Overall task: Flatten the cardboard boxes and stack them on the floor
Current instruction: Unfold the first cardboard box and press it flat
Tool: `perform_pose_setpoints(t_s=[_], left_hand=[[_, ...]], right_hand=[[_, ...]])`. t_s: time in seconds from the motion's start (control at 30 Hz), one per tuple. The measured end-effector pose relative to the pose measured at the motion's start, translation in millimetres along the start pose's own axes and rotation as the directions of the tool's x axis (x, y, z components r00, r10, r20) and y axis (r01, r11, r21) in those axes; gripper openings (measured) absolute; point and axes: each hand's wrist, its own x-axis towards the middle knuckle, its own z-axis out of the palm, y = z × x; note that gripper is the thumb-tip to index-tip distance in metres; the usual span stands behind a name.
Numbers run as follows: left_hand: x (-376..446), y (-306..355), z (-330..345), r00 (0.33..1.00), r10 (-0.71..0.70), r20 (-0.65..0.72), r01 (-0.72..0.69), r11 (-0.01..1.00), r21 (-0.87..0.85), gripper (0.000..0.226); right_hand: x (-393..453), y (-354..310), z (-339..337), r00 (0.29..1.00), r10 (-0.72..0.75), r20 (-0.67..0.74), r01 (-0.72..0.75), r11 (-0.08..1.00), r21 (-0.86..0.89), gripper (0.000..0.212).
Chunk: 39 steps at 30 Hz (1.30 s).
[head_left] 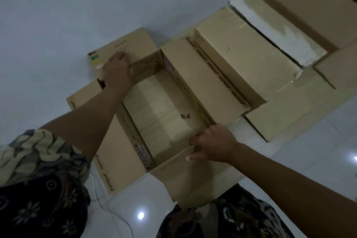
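Cardboard box [164, 114] open | glossy white tile floor [309, 152] | pale wall [77, 6]

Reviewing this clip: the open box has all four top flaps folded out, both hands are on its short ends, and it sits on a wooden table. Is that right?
Not quite. The head view shows the open box on a white tiled floor, not a wooden table. The rest holds: its flaps are folded out, the left hand on the far short end and the right hand on the near one.

Matt cardboard box [166, 114], seemingly glossy floor [309, 156]
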Motion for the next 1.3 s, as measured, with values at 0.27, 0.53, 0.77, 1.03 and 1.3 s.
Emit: perform_pose_setpoints(t_s=[0.27, 0.53, 0.77, 1.03, 1.3], left_hand=[[-8.1, -3.9, 28.1, 0.994, 0.007, -0.110, -0.012, 0.999, -0.046, 0.026], [-6.8, -9.5, 4.5, 0.992, 0.007, 0.123, 0.022, 0.972, -0.235, 0.040], [-90.5, -36.1, 0.4, 0.990, -0.137, -0.010, 0.132, 0.966, -0.224, 0.062], [-168.1, -34.5, -11.9, 0.719, -0.682, 0.133, 0.671, 0.632, -0.387, 0.095], [-190.5, -35.8, -30.9, 0.522, -0.830, 0.194, 0.760, 0.350, -0.547, 0.077]], right_hand=[[5.2, -0.6, 7.7, 0.999, 0.008, -0.034, -0.007, 0.999, 0.045, 0.056], [-0.8, -9.5, -11.8, 0.992, 0.086, 0.095, -0.099, 0.986, 0.133, 0.068], [-14.9, -1.0, -16.6, 0.698, 0.570, -0.433, -0.421, 0.816, 0.396, 0.025], [-14.1, -2.9, -14.8, 0.046, 0.985, 0.169, -0.618, -0.105, 0.779, 0.063], [-4.2, -0.1, -34.7, 0.213, 0.902, 0.376, -0.072, -0.369, 0.927, 0.025]])
